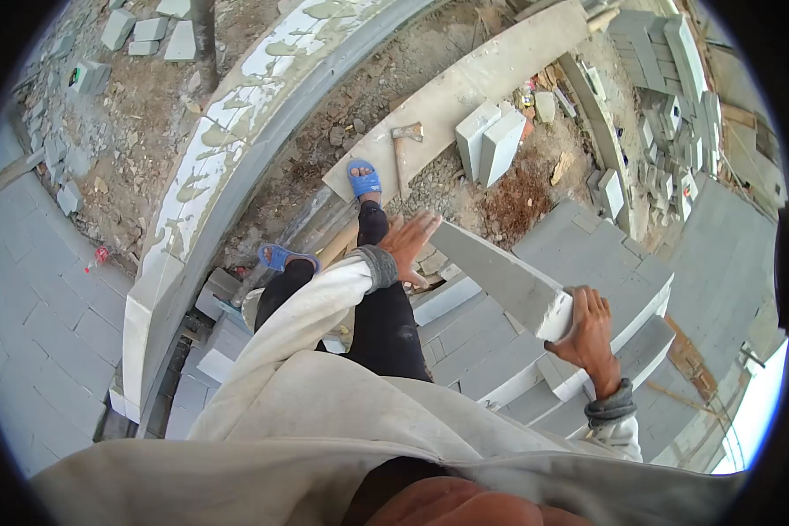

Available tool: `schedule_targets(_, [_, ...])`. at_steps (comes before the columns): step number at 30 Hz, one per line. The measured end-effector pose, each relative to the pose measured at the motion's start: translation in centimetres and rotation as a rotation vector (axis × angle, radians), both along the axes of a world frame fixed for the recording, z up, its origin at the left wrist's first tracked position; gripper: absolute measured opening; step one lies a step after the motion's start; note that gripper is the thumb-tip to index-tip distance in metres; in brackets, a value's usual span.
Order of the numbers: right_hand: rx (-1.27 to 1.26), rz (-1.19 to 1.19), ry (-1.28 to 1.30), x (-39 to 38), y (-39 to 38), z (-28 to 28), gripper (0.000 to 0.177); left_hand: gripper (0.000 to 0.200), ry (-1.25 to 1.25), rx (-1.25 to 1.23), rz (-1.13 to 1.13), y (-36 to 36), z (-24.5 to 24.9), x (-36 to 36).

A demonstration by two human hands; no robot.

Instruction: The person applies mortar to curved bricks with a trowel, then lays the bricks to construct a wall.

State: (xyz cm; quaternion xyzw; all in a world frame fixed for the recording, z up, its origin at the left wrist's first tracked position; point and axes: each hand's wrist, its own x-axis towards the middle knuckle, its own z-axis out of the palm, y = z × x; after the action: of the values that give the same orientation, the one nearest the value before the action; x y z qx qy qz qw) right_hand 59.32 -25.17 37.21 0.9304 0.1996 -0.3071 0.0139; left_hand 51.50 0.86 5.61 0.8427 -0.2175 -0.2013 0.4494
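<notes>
A long pale-grey concrete block [500, 272] slants across the view in front of my body, over a stack of similar blocks. Its near white end is in the grip of my right hand [585, 333], fingers curled over one side and thumb below. At the far end, my left hand [403, 247] reaches out with fingers stretched and thumb apart, fingertips right at the block's corner. Beyond that hand, a hatchet [402, 158] with a wooden handle lies on a broad board [447, 101].
Stacked grey blocks [473, 342] are below the held one. Two blocks [501, 145] stand beside the board. A curved, mortar-smeared wall [237, 114] runs along the left. My feet wear blue sandals [364, 178], one on the board's end. Rubble [535, 202] covers the ground.
</notes>
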Motion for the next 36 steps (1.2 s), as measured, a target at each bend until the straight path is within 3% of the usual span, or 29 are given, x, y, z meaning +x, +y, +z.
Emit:
schedule_targets(2, [0.010,0.027,-0.017,-1.0,2.7,8.8,0.078,0.126,-0.143,-0.071,-0.065,-1.6,3.6,-0.1])
schedule_targets(5, [0.077,0.152,-0.075,-2.2,4.9,19.0,0.078,0.113,-0.204,-0.434,-0.077,-0.3,8.2,-1.1])
schedule_targets(7, [0.091,0.181,-0.105,-2.4,6.8,23.7,0.080,0.105,-0.230,-0.376,0.023,3.4,13.3,-2.0])
schedule_targets(10, [0.186,-0.016,-0.130,-1.6,8.4,27.9,0.080,0.097,-0.346,-0.280,0.203,9.6,21.8,-4.2])
schedule_targets(11, [0.185,0.115,-0.030,0.3,5.8,28.5,0.102,0.097,-0.330,-0.218,0.244,12.4,25.5,-4.9])
schedule_targets(13, [0.326,0.058,-0.067,0.6,9.7,30.1,0.111,0.095,-0.334,-0.073,0.339,17.4,32.6,-7.2])
schedule_targets(14, [0.404,0.023,-0.074,0.7,11.9,30.4,0.115,0.093,-0.358,0.018,0.387,19.9,36.0,-8.5])
schedule_targets(15, [0.315,0.349,-0.269,1.3,13.6,30.3,0.123,0.091,-0.378,0.108,0.430,22.2,39.1,-9.8])
schedule_targets(17, [0.626,0.457,-0.219,1.1,19.2,28.7,0.115,0.080,-0.370,0.255,0.522,26.6,43.8,-12.6])
schedule_targets(19, [0.660,0.600,-0.292,3.5,20.7,25.3,0.102,0.077,-0.385,0.443,0.573,30.6,47.1,-15.8])
schedule_targets(21, [0.661,0.753,-0.354,3.3,29.7,21.4,0.103,0.077,-0.374,0.636,0.581,33.8,49.6,-18.3])
schedule_targets(22, [0.646,0.885,-0.226,0.2,35.7,21.0,0.117,0.076,-0.288,0.707,0.563,35.0,50.7,-19.3])
schedule_targets(23, [0.699,1.134,-0.177,-2.4,39.5,17.8,0.130,0.076,-0.205,0.786,0.545,36.6,51.7,-20.0])
schedule_targets(24, [0.685,1.170,-0.259,-5.7,41.9,14.0,0.131,0.076,-0.120,0.876,0.516,38.3,52.6,-20.8])
schedule_targets(26, [0.768,1.081,-0.183,-7.7,46.4,7.0,0.120,0.076,0.018,1.018,0.517,40.8,54.1,-22.6])
schedule_targets(28, [0.845,1.075,-0.044,-9.9,51.3,6.2,0.112,0.076,0.320,1.100,0.496,42.4,55.6,-24.1])
schedule_targets(32, [0.964,1.158,-0.044,-12.8,58.5,9.1,0.098,0.092,0.052,1.189,0.635,47.6,56.0,-32.3])
schedule_targets(35, [0.913,1.246,-0.152,-13.6,63.8,12.2,0.094,0.097,0.248,1.071,0.651,52.5,56.4,-34.8])
schedule_targets(36, [0.889,1.291,-0.191,-14.0,65.9,13.0,0.092,0.098,0.136,1.062,0.670,54.5,55.4,-36.0])
